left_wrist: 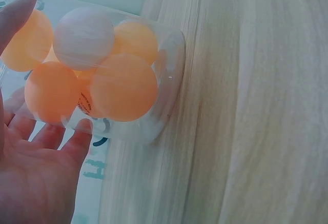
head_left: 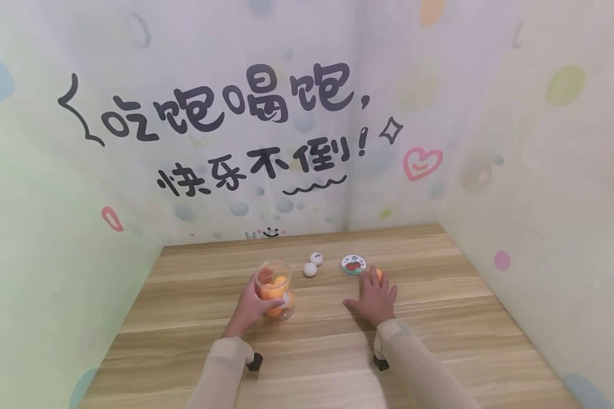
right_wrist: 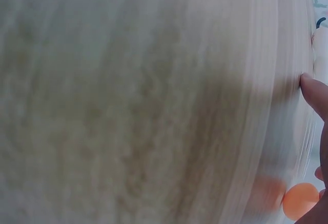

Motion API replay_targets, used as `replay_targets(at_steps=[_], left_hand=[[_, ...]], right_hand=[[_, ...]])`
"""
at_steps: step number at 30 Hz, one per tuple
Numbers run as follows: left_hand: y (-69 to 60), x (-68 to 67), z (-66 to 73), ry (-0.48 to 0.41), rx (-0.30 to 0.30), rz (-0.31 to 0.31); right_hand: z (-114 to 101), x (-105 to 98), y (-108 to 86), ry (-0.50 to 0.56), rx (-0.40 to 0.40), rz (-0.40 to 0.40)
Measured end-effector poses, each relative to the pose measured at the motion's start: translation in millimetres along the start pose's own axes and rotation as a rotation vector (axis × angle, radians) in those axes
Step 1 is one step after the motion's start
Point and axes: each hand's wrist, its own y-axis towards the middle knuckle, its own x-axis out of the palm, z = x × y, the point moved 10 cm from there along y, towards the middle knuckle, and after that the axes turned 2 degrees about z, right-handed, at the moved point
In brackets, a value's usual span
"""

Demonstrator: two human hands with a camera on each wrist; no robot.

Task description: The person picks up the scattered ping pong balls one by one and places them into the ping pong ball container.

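Observation:
My left hand grips a clear plastic jar around its side, thumb on the near face and fingers behind. Inside the jar are several orange balls and a white ball, which look like table tennis balls. The jar's top is uncovered. Over on the right, my right hand is spread low above the table, fingers extended at a loose orange ball. The fingers partly hide this ball in the head view, and whether they touch it I cannot tell.
Two white balls lie on the wooden table between the hands, toward the back. A round lid with a red picture lies just beyond the right fingertips. Printed walls enclose the table at the back and sides.

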Motion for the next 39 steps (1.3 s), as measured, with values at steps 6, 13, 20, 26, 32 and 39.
replay_targets(at_steps=[6, 13, 20, 26, 32, 39], left_hand=[[0.0, 0.0, 0.9, 0.003, 0.005, 0.001], [-0.1, 0.1, 0.5, 0.009, 0.001, 0.004], [-0.3, 0.6, 2.3, 0.01, 0.011, 0.001], [-4.0, 1.1, 11.0, 0.007, -0.006, -0.014], [-0.4, 0.3, 1.1, 0.01, -0.007, 0.007], [-0.3, 0.1, -0.3, 0.013, -0.013, 0.005]], right_hand=[[-1.3, -3.9, -1.2, 0.01, 0.011, 0.007], [-2.3, -10.5, -3.8, 0.041, 0.025, 0.031], [-0.7, -8.2, -2.4, 0.055, 0.03, 0.015], [-0.1, -4.5, -0.7, 0.063, 0.033, 0.018], [-4.4, -6.5, -1.2, 0.088, 0.028, 0.028], [-9.4, -9.4, -0.8, 0.087, 0.011, 0.03]])
